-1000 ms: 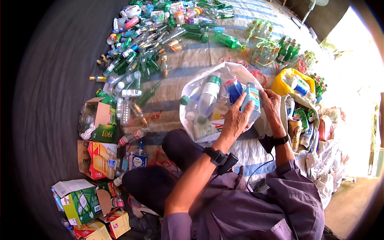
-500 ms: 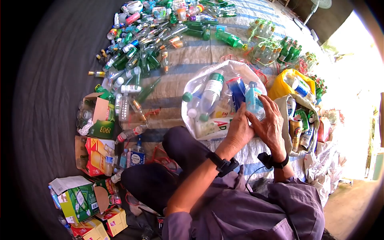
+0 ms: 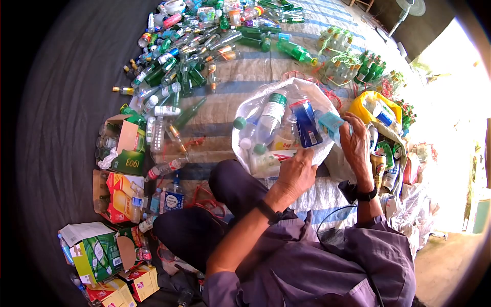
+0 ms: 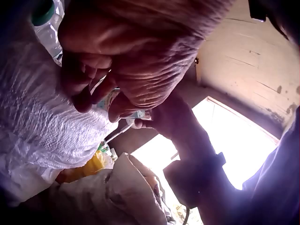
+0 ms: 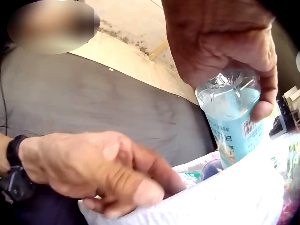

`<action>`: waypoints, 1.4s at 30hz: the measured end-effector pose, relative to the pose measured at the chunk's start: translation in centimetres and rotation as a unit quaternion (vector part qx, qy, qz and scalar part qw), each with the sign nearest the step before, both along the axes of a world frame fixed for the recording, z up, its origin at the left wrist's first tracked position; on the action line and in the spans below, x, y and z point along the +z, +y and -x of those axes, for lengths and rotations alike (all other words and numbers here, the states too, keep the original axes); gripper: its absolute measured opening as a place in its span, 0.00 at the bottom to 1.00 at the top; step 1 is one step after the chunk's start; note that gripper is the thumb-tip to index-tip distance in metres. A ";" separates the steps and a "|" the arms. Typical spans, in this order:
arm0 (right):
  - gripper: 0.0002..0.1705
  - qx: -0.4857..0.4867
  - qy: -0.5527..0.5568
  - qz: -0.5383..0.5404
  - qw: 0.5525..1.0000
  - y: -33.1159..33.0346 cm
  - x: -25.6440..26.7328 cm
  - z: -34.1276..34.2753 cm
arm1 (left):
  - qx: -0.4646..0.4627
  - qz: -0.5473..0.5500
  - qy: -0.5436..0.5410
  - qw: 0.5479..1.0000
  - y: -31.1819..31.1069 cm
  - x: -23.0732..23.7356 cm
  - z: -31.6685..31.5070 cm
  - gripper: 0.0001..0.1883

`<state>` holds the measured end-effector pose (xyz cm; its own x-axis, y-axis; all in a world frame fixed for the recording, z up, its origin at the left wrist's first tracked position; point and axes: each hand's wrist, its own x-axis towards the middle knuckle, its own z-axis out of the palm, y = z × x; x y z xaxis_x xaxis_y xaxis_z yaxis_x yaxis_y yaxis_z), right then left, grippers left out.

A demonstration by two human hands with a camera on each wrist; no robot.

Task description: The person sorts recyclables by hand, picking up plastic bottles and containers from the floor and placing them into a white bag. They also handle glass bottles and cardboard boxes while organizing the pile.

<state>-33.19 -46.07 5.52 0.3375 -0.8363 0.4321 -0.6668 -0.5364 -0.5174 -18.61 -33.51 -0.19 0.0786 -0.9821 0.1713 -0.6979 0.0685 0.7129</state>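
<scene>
A clear plastic bottle with a light-blue label point(image 3: 331, 124) leans over the right rim of the white woven sack point(image 3: 240, 153). My right hand point(image 3: 356, 146) grips it round its base; in the right wrist view the bottle point(image 5: 234, 117) points down into the sack. My left hand point(image 3: 298, 176) is at the near rim, and in the right wrist view its fingers point(image 5: 168, 178) curl over the sack's edge. Inside the sack lie a green-capped bottle point(image 3: 271, 115), a dark-blue container with a red rim point(image 3: 306, 123) and several other clear bottles.
To the right stand a yellow bag point(image 3: 360, 108) and an open sack of cans point(image 3: 378, 166). Glass and plastic bottles point(image 3: 197, 56) are heaped at the far left. Cardboard boxes point(image 3: 125, 197) line the left side. Tied bottle bundles point(image 3: 340, 66) stand at the back right.
My left hand has left the bottle and moved down to the sack's near rim. My right hand has shifted right and now holds the bottle's base, with the bottle tilted toward the sack.
</scene>
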 end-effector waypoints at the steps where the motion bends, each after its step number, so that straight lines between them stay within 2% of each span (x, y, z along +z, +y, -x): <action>1: 0.20 0.001 0.001 0.000 1.000 -0.9 -0.3 -0.3 | 0.001 0.000 0.001 1.000 0.1 -0.7 0.4 0.16; 3: 0.21 -0.033 0.029 -0.039 0.998 -2.8 -1.1 -0.8 | 0.019 0.043 -0.044 0.998 0.1 -1.7 1.5 0.13; 4: 0.20 -0.028 0.000 -0.079 0.996 -3.5 -0.9 -1.2 | 0.023 0.050 -0.051 0.997 0.1 -1.9 1.9 0.12; 7: 0.20 -0.057 -0.023 -0.095 0.994 -5.2 -2.3 -1.2 | 0.014 0.067 -0.052 0.996 0.1 -2.9 2.5 0.11; 8: 0.19 -0.048 -0.022 -0.083 0.995 -5.3 -2.8 -1.0 | 0.025 0.079 -0.006 0.997 0.0 -3.2 2.8 0.10; 9: 0.19 -0.049 -0.022 -0.083 0.995 -5.1 -2.8 -1.1 | 0.025 0.079 -0.005 0.997 0.0 -3.2 2.8 0.10; 11: 0.16 -0.025 -0.041 0.005 0.999 -3.9 -2.9 -1.7 | 0.020 0.116 0.022 0.993 0.3 -3.2 2.6 0.08; 13: 0.11 0.015 -0.004 0.110 0.994 -3.4 -4.3 -2.0 | 0.006 0.110 0.016 0.994 0.5 -2.8 2.5 0.08; 17: 0.14 0.058 0.068 0.140 0.986 -2.7 -6.1 -2.4 | -0.020 0.143 0.034 0.989 0.6 -3.0 2.7 0.08; 21: 0.17 0.020 0.077 0.103 0.992 -2.9 -5.7 -3.6 | -0.021 0.167 0.054 0.984 0.8 -3.1 2.8 0.09; 23: 0.20 -0.017 0.152 0.076 0.985 -3.1 -5.2 -4.6 | -0.026 0.167 0.044 0.985 0.7 -3.4 3.1 0.10; 25: 0.22 -0.024 0.161 0.080 0.983 -3.8 -5.9 -5.1 | -0.014 0.172 0.057 0.983 0.7 -3.2 3.0 0.10; 29: 0.24 -0.020 0.201 0.145 0.969 -4.6 -5.8 -5.8 | -0.009 0.175 0.056 0.983 0.5 -3.2 2.8 0.08; 31: 0.24 -0.015 0.227 0.233 0.946 -5.0 -5.4 -6.0 | -0.014 0.175 0.058 0.983 0.7 -3.0 2.8 0.08; 33: 0.26 -0.027 0.246 0.220 0.944 -5.5 -5.8 -6.2 | -0.020 0.175 0.062 0.982 0.8 -2.8 2.9 0.07; 35: 0.27 -0.030 0.200 0.072 0.977 -5.6 -5.9 -6.6 | -0.013 0.183 0.067 0.981 0.7 -2.8 2.9 0.07; 41: 0.27 -0.035 0.182 -0.008 0.983 -5.2 -4.8 -6.2 | 0.006 0.170 0.034 0.985 1.4 -2.6 3.1 0.08; 42: 0.26 0.030 0.146 -0.017 0.989 -6.7 -6.2 -4.8 | 0.009 0.172 0.033 0.985 1.6 -2.5 3.0 0.08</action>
